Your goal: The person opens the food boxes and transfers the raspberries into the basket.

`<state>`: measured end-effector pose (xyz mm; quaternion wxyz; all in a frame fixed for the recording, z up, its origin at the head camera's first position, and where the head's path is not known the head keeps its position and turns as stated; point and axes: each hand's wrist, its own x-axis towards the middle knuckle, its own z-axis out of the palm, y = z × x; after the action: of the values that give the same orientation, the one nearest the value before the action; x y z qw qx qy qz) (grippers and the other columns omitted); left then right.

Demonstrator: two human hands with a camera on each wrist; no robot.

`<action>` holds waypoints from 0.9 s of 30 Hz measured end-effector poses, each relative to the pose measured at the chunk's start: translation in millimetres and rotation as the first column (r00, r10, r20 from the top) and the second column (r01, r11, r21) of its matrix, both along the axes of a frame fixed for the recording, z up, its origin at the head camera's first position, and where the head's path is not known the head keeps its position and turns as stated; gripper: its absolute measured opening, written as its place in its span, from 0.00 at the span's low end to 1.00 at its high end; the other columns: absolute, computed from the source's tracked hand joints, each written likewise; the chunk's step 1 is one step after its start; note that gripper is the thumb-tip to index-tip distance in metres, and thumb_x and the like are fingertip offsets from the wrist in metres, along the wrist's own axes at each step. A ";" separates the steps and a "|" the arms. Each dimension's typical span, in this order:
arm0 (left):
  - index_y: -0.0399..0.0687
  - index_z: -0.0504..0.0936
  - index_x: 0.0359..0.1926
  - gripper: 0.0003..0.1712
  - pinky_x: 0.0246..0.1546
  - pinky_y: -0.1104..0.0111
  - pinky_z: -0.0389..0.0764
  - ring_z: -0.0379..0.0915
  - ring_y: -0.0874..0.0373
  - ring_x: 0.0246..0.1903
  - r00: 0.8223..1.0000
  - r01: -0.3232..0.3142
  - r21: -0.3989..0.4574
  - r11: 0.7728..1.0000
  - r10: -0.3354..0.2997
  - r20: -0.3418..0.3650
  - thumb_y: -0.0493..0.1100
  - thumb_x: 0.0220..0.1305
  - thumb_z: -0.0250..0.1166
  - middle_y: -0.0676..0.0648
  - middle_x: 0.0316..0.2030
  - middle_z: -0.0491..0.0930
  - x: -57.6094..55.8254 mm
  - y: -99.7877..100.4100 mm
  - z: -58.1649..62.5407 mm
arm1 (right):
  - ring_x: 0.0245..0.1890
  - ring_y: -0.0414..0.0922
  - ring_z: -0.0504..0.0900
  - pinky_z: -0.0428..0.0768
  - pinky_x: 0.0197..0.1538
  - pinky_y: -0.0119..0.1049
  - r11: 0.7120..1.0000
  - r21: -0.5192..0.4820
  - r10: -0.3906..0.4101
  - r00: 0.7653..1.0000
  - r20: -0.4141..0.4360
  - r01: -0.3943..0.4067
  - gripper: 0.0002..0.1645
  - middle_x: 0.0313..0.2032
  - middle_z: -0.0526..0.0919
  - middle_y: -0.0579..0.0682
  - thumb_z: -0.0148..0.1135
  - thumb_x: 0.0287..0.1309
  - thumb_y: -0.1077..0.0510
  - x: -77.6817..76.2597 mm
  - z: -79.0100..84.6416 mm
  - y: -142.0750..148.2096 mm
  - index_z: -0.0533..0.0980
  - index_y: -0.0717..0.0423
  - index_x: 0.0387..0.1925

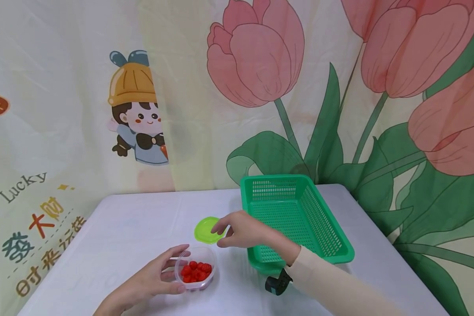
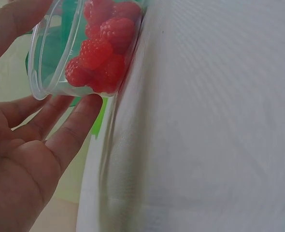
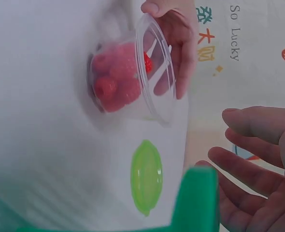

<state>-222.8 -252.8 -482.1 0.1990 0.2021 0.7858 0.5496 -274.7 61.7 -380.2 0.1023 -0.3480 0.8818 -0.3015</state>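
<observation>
A clear plastic tub [image 1: 196, 250] stands on the white table with several red raspberries [image 1: 197, 271] in its bottom. My left hand [image 1: 158, 274] holds the tub from its left side, thumb at the near wall and fingers round the far side. In the left wrist view the fingertips [image 2: 92, 102] meet the tub's wall. Just beyond the tub lies a lime green lid [image 1: 206, 230], flat on the cloth. Above the lid's right edge hovers my right hand [image 1: 242, 229], fingers loosely bent with nothing between them. The right wrist view shows this hand [image 3: 258, 169] apart from both lid and tub.
To the right sits a large green perforated basket [image 1: 331, 228], its left wall partly behind my right forearm. A white cloth covers the table [image 1: 142, 224]. Behind the table hangs a printed curtain [image 1: 189, 87] with tulips and a cartoon figure.
</observation>
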 end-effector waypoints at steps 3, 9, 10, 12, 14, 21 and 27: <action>0.51 0.56 0.83 0.53 0.61 0.73 0.78 0.65 0.38 0.72 1.000 0.011 0.007 1.000 -0.010 -0.012 0.40 0.65 0.76 0.37 0.77 0.61 1.0 -0.4 0.5 | 0.40 0.33 0.86 0.83 0.41 0.25 1.000 -0.008 0.019 1.000 -0.006 -0.019 0.19 0.50 0.90 0.43 0.75 0.66 0.56 1.4 -3.3 -6.2 0.86 0.52 0.57; 0.50 0.55 0.84 0.53 0.60 0.74 0.78 0.64 0.37 0.73 1.000 0.016 0.005 1.000 -0.016 -0.015 0.41 0.66 0.75 0.37 0.77 0.60 1.5 -0.6 2.5 | 0.39 0.30 0.84 0.83 0.41 0.23 0.999 -0.015 0.037 0.999 -0.003 -0.037 0.18 0.48 0.89 0.39 0.75 0.66 0.56 3.4 -12.7 -18.3 0.86 0.50 0.57; 0.51 0.55 0.84 0.52 0.60 0.73 0.78 0.64 0.37 0.73 1.000 0.014 0.005 1.000 -0.014 -0.006 0.41 0.67 0.75 0.38 0.78 0.60 1.2 -0.6 2.5 | 0.39 0.30 0.84 0.82 0.41 0.23 0.999 -0.017 0.036 0.999 0.001 -0.036 0.18 0.47 0.89 0.38 0.75 0.66 0.56 4.0 -14.1 -20.3 0.87 0.50 0.57; 0.52 0.55 0.84 0.52 0.60 0.73 0.78 0.63 0.37 0.73 1.000 0.013 0.005 1.000 -0.013 0.002 0.40 0.67 0.75 0.38 0.78 0.60 0.6 -0.6 2.1 | 0.38 0.31 0.84 0.82 0.41 0.23 0.999 -0.022 0.038 0.999 0.006 -0.038 0.18 0.46 0.89 0.38 0.75 0.66 0.56 6.0 -17.3 -24.1 0.87 0.50 0.56; 0.53 0.55 0.84 0.52 0.60 0.72 0.79 0.63 0.36 0.73 1.000 0.015 0.005 1.000 -0.015 0.005 0.40 0.67 0.75 0.38 0.78 0.60 -0.1 -0.4 2.2 | 0.38 0.31 0.84 0.82 0.41 0.23 0.999 -0.023 0.040 0.999 0.010 -0.040 0.18 0.46 0.89 0.39 0.75 0.66 0.56 8.2 -20.9 -27.0 0.87 0.49 0.56; 0.52 0.54 0.84 0.53 0.59 0.70 0.81 0.65 0.34 0.73 1.000 0.029 0.021 0.999 -0.029 0.000 0.39 0.67 0.75 0.37 0.78 0.59 -1.3 2.6 1.3 | 0.37 0.31 0.85 0.82 0.41 0.21 0.997 -0.034 0.067 0.998 0.013 -0.066 0.18 0.47 0.91 0.44 0.74 0.65 0.59 12.1 -35.3 -33.6 0.87 0.53 0.56; 0.52 0.53 0.84 0.54 0.58 0.68 0.83 0.65 0.34 0.73 0.999 0.018 0.040 0.999 -0.019 0.029 0.39 0.67 0.75 0.37 0.79 0.57 0.3 2.1 1.3 | 0.37 0.30 0.83 0.82 0.41 0.21 0.997 -0.036 0.074 0.997 0.024 -0.073 0.18 0.45 0.91 0.45 0.74 0.65 0.60 12.5 -40.9 -40.6 0.87 0.54 0.56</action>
<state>-222.5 -250.7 -480.8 0.2114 0.2052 0.7699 0.5661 -262.2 21.0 -421.1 0.1186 -0.3781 0.8616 -0.3173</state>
